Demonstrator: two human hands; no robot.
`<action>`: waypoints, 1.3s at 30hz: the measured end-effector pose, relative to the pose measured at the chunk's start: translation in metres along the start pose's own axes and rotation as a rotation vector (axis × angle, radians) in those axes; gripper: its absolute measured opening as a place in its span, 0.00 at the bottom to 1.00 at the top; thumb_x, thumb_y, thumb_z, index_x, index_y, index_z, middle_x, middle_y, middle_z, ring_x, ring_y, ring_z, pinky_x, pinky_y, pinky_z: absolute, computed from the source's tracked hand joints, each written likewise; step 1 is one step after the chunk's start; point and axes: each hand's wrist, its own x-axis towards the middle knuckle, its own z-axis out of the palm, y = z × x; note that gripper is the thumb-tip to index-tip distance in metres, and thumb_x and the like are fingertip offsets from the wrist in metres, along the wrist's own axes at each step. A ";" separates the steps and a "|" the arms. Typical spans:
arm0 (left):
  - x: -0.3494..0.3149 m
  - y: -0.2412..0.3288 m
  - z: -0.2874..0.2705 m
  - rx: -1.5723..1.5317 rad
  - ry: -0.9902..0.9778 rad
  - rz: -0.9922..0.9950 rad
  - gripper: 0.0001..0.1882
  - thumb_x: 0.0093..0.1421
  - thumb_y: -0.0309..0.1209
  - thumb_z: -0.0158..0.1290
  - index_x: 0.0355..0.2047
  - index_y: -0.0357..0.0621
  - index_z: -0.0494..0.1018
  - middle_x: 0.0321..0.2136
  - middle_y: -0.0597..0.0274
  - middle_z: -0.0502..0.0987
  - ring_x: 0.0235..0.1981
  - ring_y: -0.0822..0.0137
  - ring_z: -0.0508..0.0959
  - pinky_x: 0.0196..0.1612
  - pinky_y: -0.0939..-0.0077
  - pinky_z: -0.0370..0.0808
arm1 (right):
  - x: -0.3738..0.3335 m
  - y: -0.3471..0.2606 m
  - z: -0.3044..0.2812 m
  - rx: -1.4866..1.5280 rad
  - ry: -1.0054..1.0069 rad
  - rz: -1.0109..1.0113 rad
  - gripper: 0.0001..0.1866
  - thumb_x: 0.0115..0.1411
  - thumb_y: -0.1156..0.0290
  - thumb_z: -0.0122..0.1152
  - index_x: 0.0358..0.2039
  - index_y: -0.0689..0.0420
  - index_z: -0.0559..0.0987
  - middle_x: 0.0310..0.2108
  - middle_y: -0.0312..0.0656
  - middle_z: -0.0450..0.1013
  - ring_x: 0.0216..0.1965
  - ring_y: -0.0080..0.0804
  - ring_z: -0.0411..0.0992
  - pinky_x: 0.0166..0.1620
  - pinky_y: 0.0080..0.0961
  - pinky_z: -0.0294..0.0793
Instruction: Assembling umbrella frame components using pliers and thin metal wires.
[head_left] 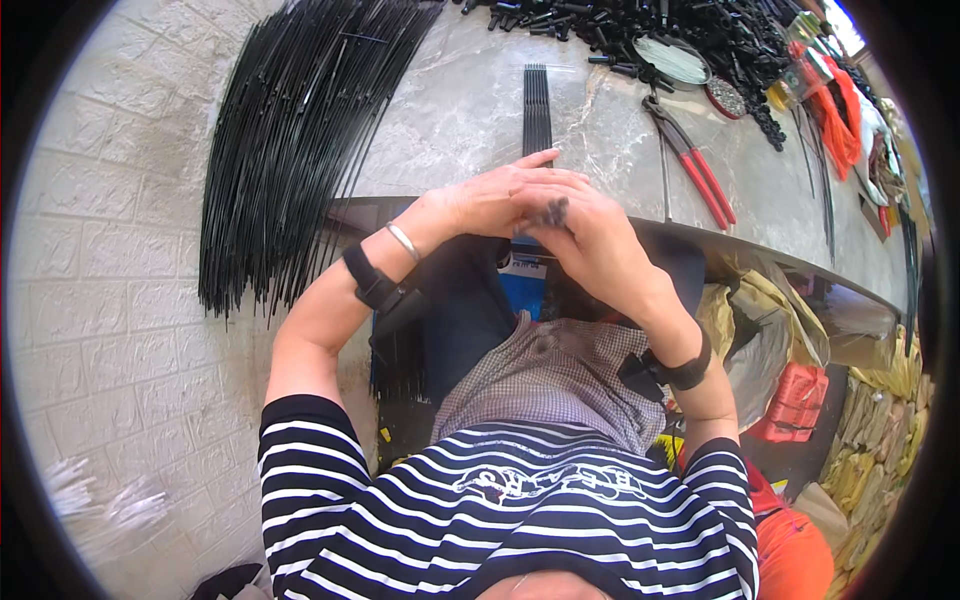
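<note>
A narrow row of thin black rods lies side by side on the grey stone-look table, pointing away from me. My left hand reaches across the near end of these rods at the table's front edge, its visible fingers stretched out over them. Just in front, my right hand overlaps the left one with bent fingers. Small dark pieces, blurred, show at its fingers; their kind is unclear. The hands hide the rods' near ends.
A big bundle of long black rods overhangs the table's left edge beside a white brick wall. Red-handled cutters lie to the right. Behind are a pile of black parts and a round dish.
</note>
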 end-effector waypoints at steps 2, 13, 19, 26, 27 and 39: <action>-0.007 0.000 0.003 0.060 -0.006 -0.024 0.23 0.52 0.30 0.55 0.50 0.47 0.70 0.51 0.59 0.71 0.58 0.60 0.66 0.68 0.54 0.48 | 0.004 -0.018 -0.006 0.001 0.044 0.037 0.18 0.51 0.75 0.61 0.45 0.62 0.75 0.41 0.50 0.73 0.45 0.50 0.70 0.47 0.35 0.71; -0.005 0.007 0.003 0.219 0.029 0.029 0.11 0.55 0.31 0.54 0.37 0.38 0.74 0.44 0.54 0.74 0.54 0.53 0.67 0.63 0.62 0.57 | -0.003 -0.055 -0.012 -0.057 0.205 0.198 0.12 0.54 0.78 0.56 0.40 0.61 0.76 0.28 0.53 0.74 0.32 0.50 0.74 0.34 0.35 0.73; -0.001 0.019 -0.004 0.000 -0.002 -0.133 0.13 0.57 0.33 0.53 0.38 0.36 0.73 0.47 0.51 0.71 0.55 0.51 0.64 0.58 0.62 0.64 | 0.004 -0.072 -0.022 0.143 0.332 0.162 0.12 0.53 0.80 0.53 0.39 0.62 0.76 0.27 0.55 0.73 0.31 0.50 0.75 0.32 0.32 0.73; -0.005 0.011 0.001 0.119 0.036 -0.072 0.15 0.56 0.33 0.53 0.42 0.40 0.73 0.46 0.54 0.72 0.57 0.52 0.64 0.62 0.61 0.59 | 0.004 -0.063 -0.022 0.077 0.274 0.115 0.12 0.52 0.78 0.57 0.39 0.61 0.77 0.28 0.52 0.75 0.31 0.49 0.76 0.32 0.29 0.73; -0.004 0.011 0.000 0.140 0.029 -0.070 0.17 0.56 0.33 0.54 0.45 0.41 0.72 0.46 0.55 0.73 0.57 0.54 0.65 0.64 0.60 0.57 | 0.004 -0.060 -0.022 0.092 0.256 0.135 0.13 0.52 0.77 0.59 0.39 0.60 0.77 0.28 0.52 0.75 0.31 0.48 0.76 0.31 0.29 0.73; -0.002 0.014 0.002 0.163 0.128 -0.046 0.24 0.55 0.32 0.55 0.53 0.50 0.69 0.49 0.59 0.73 0.52 0.59 0.72 0.61 0.63 0.62 | 0.013 -0.067 -0.031 0.224 0.269 0.113 0.10 0.52 0.77 0.63 0.37 0.61 0.81 0.29 0.42 0.79 0.31 0.21 0.77 0.35 0.17 0.73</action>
